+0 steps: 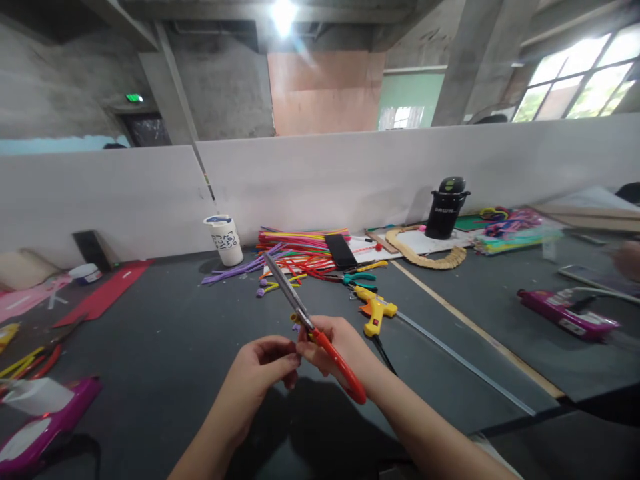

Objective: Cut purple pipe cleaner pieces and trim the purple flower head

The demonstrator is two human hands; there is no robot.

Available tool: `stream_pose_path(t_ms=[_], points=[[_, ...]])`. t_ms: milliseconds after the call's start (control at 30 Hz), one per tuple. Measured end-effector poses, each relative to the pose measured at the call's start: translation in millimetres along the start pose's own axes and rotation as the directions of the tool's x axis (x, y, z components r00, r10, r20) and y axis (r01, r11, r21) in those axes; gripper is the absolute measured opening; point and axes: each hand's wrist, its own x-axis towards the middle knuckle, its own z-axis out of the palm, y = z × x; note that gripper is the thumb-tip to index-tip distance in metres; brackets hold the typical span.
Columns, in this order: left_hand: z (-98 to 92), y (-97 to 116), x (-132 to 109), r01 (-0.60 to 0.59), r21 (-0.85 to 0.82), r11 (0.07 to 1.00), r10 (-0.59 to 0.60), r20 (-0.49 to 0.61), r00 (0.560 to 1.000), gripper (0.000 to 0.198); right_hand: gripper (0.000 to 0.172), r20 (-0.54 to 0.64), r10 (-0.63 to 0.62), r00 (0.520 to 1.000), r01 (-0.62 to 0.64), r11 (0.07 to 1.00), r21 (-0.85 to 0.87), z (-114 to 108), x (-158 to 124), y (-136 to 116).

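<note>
At a dark table (175,347) strewn with craft supplies, you bring your 2 hands together over the near middle, just short of the tools lying beyond them. Your right hand (350,340) is curled around a pair of scissors (304,316); whether any finger passes through the handle loops cannot be told. Your left hand (263,367) has its thumb drawn in against the bent forefinger, the tips meeting those of the right, though what they may pinch is hidden. Beyond your right wrist lies a yellow glue gun (375,310), its black cord (384,353) slipping out of sight behind your forearm; a sideways sweep of that arm could snag the cord and drag the gun. The scissors carry the plainer risk: with the grip shared between tool and fine work, the blades could swing and nick a fingertip, or the handles slide loose. They point up and away from you, leaning to your left, the long axis running slantwise from the red handles, low on the right, to the tips, which look drawn together. Smallest of all, a yellow piece (295,319) sits beside the blades near your fingertips; a loosened pinch would probably drop it.
</note>
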Motion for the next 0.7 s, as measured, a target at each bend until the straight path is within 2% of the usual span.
stream_pose_path(t_ms=[267, 467, 600, 700], points=[[4.5, 3, -3, -0.028, 0.041, 0.999, 0.029, -0.018, 0.999, 0.011, 0.005, -0.041, -0.096, 0.995, 0.094, 0.994, -0.051, 3, 0, 3], [1.7, 1, -2, -0.04, 0.032, 0.999, 0.04, 0.02, 0.999, 0.012, 0.006, -0.053, -0.166, 0.985, 0.16, 0.981, -0.111, 2, 1, 6], [-3.4, 3, -1, -0.074, 0.001, 0.997, 0.074, -0.072, 0.995, 0.012, 0.015, -0.111, -0.196, 0.974, 0.162, 0.953, -0.256, 1, -1, 5], [-9.1, 5, 0, -0.128, -0.105, 0.986, 0.108, -0.178, 0.978, 0.01, 0.025, -0.141, -0.25, 0.958, 0.16, 0.872, -0.463, 3, -6, 5]])
